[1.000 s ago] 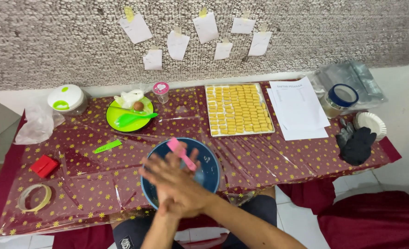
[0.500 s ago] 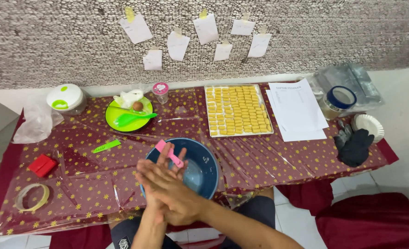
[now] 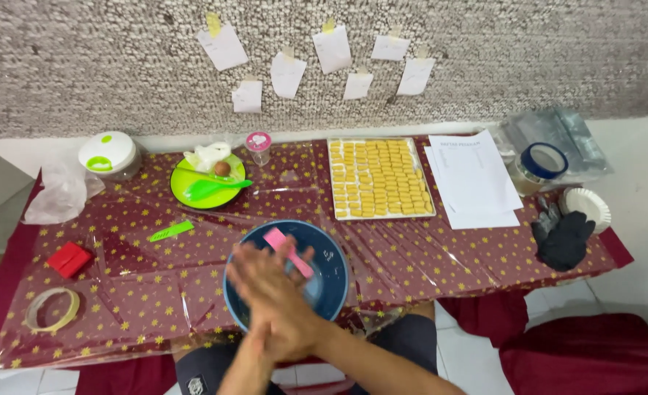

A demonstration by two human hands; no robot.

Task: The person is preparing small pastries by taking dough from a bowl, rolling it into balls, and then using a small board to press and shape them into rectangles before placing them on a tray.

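My two hands are pressed palm to palm above the near left part of a dark blue bowl (image 3: 332, 252), which stands at the table's front edge. My right hand (image 3: 265, 285) lies on top with its fingers stretched toward the upper left. Under it is my left hand (image 3: 264, 334). Both are blurred by motion, and whatever may be between the palms is hidden. A pink spatula (image 3: 283, 244) leans in the bowl just beyond my fingertips.
A tray of small yellow pastries (image 3: 379, 178) sits behind the bowl, with white paper sheets (image 3: 474, 175) to its right. A green plate (image 3: 208, 183) with a green spoon, a small jar (image 3: 258, 146), a lidded white chopper (image 3: 107, 152), a red block (image 3: 69, 259), a tape roll (image 3: 50, 309) and black gloves (image 3: 565, 238) also lie on the table.
My joined hands have slid over each other and shifted slightly right over the bowl. The pink spatula has stayed in the bowl.
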